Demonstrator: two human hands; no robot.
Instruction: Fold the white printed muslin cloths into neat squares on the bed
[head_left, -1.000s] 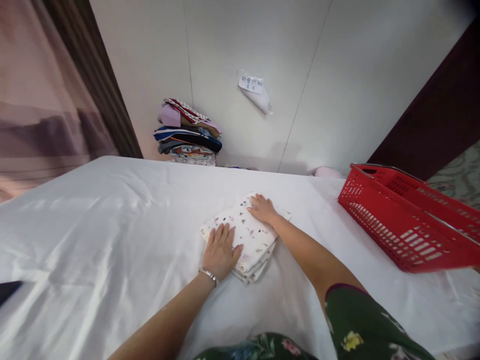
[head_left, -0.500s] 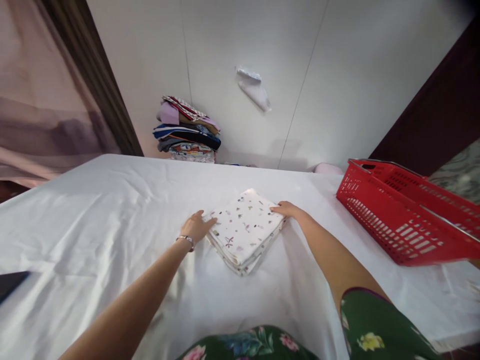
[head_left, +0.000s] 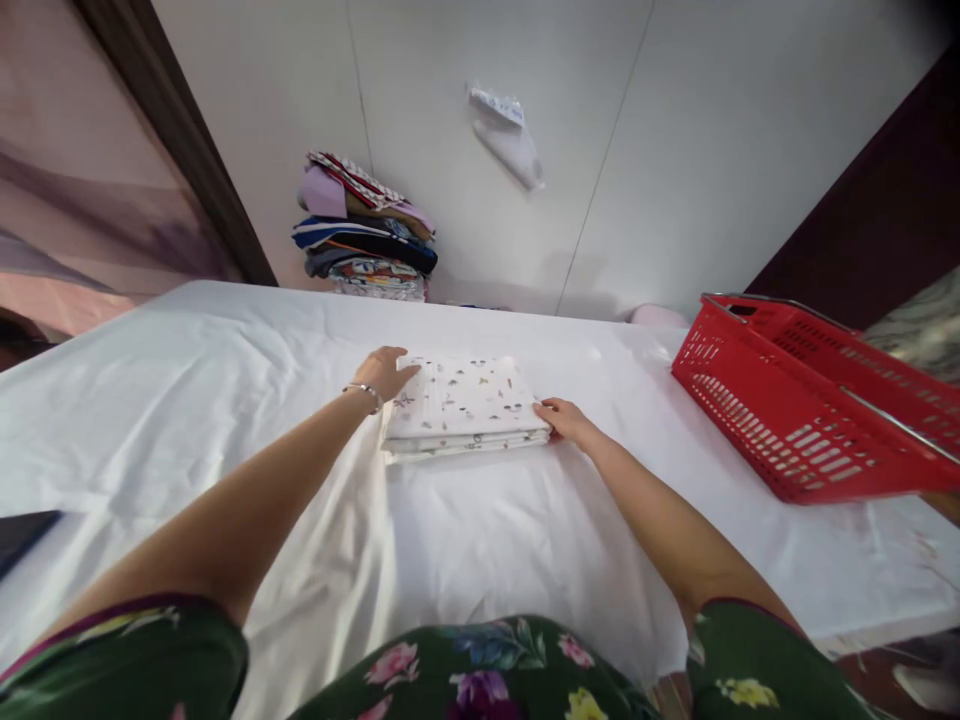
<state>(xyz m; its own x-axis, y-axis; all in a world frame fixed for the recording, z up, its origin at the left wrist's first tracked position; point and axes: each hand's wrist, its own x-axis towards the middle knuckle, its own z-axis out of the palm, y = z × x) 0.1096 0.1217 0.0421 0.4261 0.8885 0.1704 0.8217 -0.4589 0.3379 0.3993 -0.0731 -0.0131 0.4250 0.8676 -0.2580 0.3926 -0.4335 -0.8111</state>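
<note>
A folded white cloth point(head_left: 466, 400) with a small scattered print lies on the white-covered table point(head_left: 465, 540), its layered folded edge facing me. At its far left corner, my left hand point(head_left: 384, 374), with a bracelet at the wrist, is closed on the side, thumb over the top. My right hand point(head_left: 564, 420) pinches the near right corner, thumb above and the other fingers partly hidden by the edge.
A red plastic basket point(head_left: 795, 420) with metal handles stands at the right. Folded clothes point(head_left: 367, 235) are stacked behind the table by the white wall. A dark flat object point(head_left: 24, 538) lies at the left edge. Pink curtains point(head_left: 90, 190) hang at the left.
The folded cloth has turned from a diamond position to nearly square with me. My left hand has moved away from me with its corner; my right hand has shifted slightly left.
</note>
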